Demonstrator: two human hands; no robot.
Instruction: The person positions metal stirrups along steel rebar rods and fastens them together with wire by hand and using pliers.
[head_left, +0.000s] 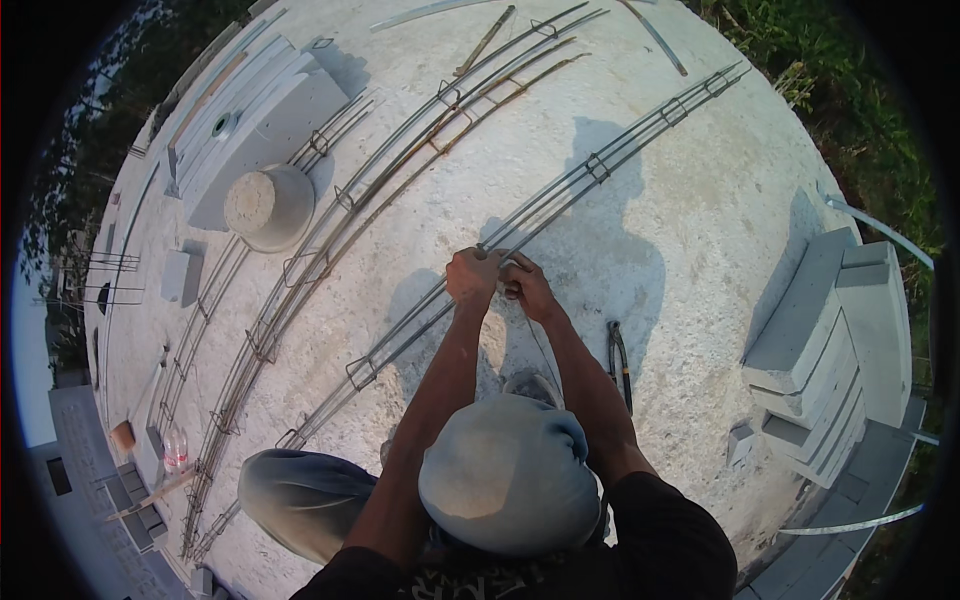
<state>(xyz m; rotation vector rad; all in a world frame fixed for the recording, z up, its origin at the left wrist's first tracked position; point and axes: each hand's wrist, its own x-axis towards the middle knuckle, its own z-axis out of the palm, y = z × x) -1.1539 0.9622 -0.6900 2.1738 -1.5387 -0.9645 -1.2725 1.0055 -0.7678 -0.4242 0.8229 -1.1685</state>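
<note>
A long cage of thin steel rebar (559, 191) with square stirrups lies diagonally on the rough concrete slab before me. My left hand (472, 274) is closed around its bars near the middle. Touching the bars just to the right, my right hand (528, 283) has its fingers bent and pinched together. A thin wire (541, 346) hangs from below my right hand towards my foot; its upper end is hidden by the fingers. Pincers (620, 367) with dark and yellow handles lie on the slab to the right of my right forearm.
Several more rebar cages (352, 214) run diagonally to the left. Beyond them stand a round concrete piece (274, 206) and pale blocks (277, 112). More blocks (817, 337) are stacked at the right, near the slab's edge. A plastic bottle (176, 450) stands at lower left.
</note>
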